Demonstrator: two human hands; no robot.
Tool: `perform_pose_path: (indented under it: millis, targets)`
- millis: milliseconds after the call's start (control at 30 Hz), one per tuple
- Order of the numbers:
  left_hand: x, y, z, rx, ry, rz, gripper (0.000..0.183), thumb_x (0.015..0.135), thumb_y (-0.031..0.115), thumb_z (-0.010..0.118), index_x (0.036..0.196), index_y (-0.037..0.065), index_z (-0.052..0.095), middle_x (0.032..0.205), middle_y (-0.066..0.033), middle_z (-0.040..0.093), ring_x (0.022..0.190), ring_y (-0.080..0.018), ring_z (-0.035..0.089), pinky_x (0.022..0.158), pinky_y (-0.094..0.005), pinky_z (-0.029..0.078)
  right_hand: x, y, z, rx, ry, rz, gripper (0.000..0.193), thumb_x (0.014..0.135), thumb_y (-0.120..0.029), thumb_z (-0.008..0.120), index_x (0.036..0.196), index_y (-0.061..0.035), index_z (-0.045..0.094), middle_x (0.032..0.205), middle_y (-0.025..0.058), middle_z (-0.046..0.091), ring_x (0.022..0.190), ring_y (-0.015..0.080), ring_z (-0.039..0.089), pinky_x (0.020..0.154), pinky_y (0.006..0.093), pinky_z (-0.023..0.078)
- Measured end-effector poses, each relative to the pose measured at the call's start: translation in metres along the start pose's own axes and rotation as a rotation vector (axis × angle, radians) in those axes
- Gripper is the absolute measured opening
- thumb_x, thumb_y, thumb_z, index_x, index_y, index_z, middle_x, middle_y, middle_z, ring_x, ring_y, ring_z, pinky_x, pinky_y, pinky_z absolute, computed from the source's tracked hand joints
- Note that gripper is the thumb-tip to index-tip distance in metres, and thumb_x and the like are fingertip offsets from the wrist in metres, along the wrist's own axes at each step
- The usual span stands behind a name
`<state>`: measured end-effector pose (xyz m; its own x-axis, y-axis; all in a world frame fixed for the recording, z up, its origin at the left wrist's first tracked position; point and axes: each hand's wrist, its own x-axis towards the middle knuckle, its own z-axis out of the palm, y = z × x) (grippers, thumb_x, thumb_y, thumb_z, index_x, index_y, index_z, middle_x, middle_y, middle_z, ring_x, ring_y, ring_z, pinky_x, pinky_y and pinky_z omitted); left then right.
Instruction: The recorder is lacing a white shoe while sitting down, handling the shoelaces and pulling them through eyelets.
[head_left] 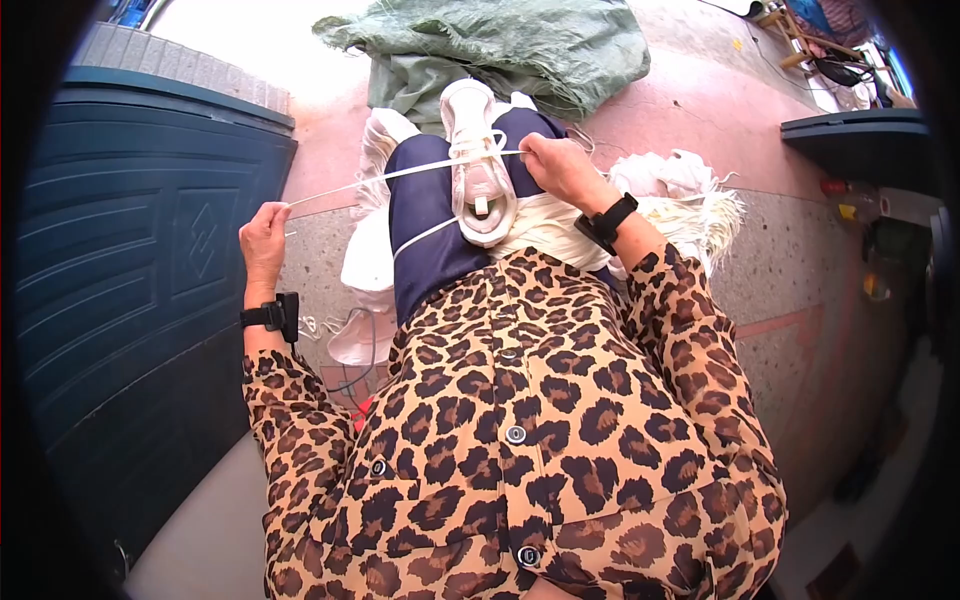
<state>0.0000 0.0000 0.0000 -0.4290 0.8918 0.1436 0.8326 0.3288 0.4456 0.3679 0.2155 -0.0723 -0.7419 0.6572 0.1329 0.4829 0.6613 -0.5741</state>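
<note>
A white sneaker (484, 185) rests on my lap, between my dark blue trouser legs, its toe pointing away from me. A white shoelace (400, 174) runs from its eyelets. My left hand (264, 240), out to the left, pinches one end and holds the lace taut. Just right of the shoe, my right hand (565, 168) is closed on the lace near the eyelets. Another stretch of lace (425, 235) lies loosely over my left thigh. Cream cords (550, 228) are bundled under the shoe, with their frayed ends spread to the right.
Several pale shoes (368, 250) lie on the floor left of my legs. A green woven sack (500, 50) is spread ahead. On the left stands a dark blue panelled door (160, 220); another dark panel (855, 150) juts in at right. Bottles (850, 195) lie near the right edge.
</note>
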Motion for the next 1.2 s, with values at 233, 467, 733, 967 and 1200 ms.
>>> perform_pose_path:
  millis: [233,467,733,967,1200]
  targets:
    - [0.0,-0.03,-0.009,-0.012,0.043,-0.152,0.016,0.082,0.022,0.057,0.083,0.006,0.06,0.064,-0.0086,0.057,0.056,-0.0175,0.054,0.056,-0.0287,0.043,-0.002,-0.003,0.002,-0.012,0.038,-0.009,0.01,0.081,-0.014,0.049,0.086,-0.0055,0.052,0.064,0.0165,0.057,0.063,0.0341,0.057,0.056,0.0431,0.044]
    - [0.005,-0.03,0.005,0.083,-0.086,-0.11,0.014,0.082,0.02,0.055,0.084,0.007,0.061,0.071,-0.009,0.06,0.068,-0.0235,0.057,0.061,-0.0328,0.044,-0.015,-0.029,-0.022,-0.057,0.029,-0.124,0.007,0.08,-0.012,0.049,0.08,-0.0053,0.053,0.058,0.0139,0.056,0.057,0.032,0.057,0.054,0.041,0.044]
    - [0.021,0.11,0.09,-0.064,-0.056,0.428,0.017,0.076,0.014,0.059,0.089,0.004,0.06,0.086,-0.0104,0.059,0.087,-0.028,0.052,0.079,-0.0359,0.039,-0.019,-0.028,-0.004,-0.067,-0.127,-0.139,0.009,0.078,-0.013,0.05,0.075,-0.0042,0.052,0.067,0.0149,0.057,0.067,0.0306,0.058,0.058,0.04,0.045]
    - [0.025,0.153,0.115,0.104,-0.315,0.389,0.014,0.077,0.02,0.059,0.081,0.008,0.064,0.07,-0.0089,0.058,0.074,-0.026,0.052,0.068,-0.0386,0.04,-0.008,-0.043,0.001,-0.118,-0.158,0.041,0.026,0.078,-0.027,0.054,0.078,-0.002,0.052,0.067,0.0165,0.058,0.066,0.0326,0.059,0.06,0.0415,0.046]
    - [0.024,0.151,0.105,0.071,-0.294,0.449,0.011,0.076,0.019,0.058,0.074,0.009,0.063,0.065,-0.0072,0.056,0.071,-0.0238,0.051,0.065,-0.037,0.04,-0.007,-0.043,0.002,-0.125,-0.158,0.055,0.022,0.077,-0.023,0.052,0.078,-0.0015,0.052,0.066,0.0167,0.058,0.065,0.0328,0.059,0.059,0.0418,0.046]
